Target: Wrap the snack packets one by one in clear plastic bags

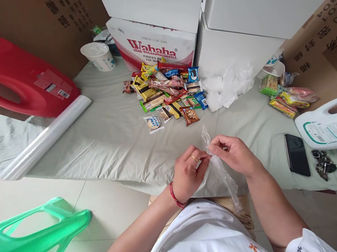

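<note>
A thin clear plastic bag (223, 174) hangs narrow and crumpled between my hands, in front of my white shirt. My left hand (190, 171), with a ring and a red bracelet, pinches its upper part between thumb and fingers. Close beside it, my right hand (234, 154) also pinches the plastic. The two sets of fingertips almost meet. Beyond my hands, a pile of wrapped snacks (167, 86) lies on the pale green cloth (112, 140). Right of the pile sits a heap of crumpled clear bags (227, 85).
A plastic roll (46, 137) and red jug (21, 73) are at left, a paper cup (98, 57) and Wahaha box (153, 43) behind. At right lie more snacks (292, 99), a white bottle (333, 122), phone (297, 154) and keys (324, 164). A green stool (32, 236) stands lower left.
</note>
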Tool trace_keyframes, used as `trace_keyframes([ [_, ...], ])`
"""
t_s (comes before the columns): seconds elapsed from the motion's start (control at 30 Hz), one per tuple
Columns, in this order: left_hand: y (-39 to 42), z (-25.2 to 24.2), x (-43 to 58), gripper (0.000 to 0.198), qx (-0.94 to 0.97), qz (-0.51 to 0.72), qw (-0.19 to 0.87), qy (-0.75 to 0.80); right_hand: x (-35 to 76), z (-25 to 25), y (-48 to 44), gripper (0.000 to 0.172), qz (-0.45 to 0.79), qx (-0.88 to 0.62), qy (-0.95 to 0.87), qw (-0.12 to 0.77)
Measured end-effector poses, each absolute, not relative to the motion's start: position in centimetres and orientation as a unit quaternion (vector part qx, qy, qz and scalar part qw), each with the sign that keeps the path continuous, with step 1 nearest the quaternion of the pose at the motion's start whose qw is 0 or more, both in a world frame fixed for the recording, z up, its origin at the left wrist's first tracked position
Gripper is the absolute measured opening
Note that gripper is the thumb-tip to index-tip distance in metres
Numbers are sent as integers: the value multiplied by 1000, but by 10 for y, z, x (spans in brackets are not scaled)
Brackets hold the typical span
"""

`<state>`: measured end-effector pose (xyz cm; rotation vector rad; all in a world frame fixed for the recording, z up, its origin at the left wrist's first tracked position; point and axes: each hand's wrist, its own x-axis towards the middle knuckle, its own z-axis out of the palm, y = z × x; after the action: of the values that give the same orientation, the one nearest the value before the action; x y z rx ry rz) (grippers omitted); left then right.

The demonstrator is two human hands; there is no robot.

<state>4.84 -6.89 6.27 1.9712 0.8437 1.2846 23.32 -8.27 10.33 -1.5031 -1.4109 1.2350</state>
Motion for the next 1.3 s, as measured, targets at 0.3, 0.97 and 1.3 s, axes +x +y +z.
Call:
trace_keyframes([
  [0.3, -43, 88, 71, 15, 630, 526, 465, 332, 241, 125, -71, 30, 309, -624, -524, 490],
  [0.97, -33, 54, 95, 35, 485, 481, 610, 402, 219, 53, -129, 8, 95, -651, -559, 505],
  [1.3, -65, 41, 85, 13, 686, 520, 371, 348, 214, 69, -115, 13, 85, -671, -536, 506],
])
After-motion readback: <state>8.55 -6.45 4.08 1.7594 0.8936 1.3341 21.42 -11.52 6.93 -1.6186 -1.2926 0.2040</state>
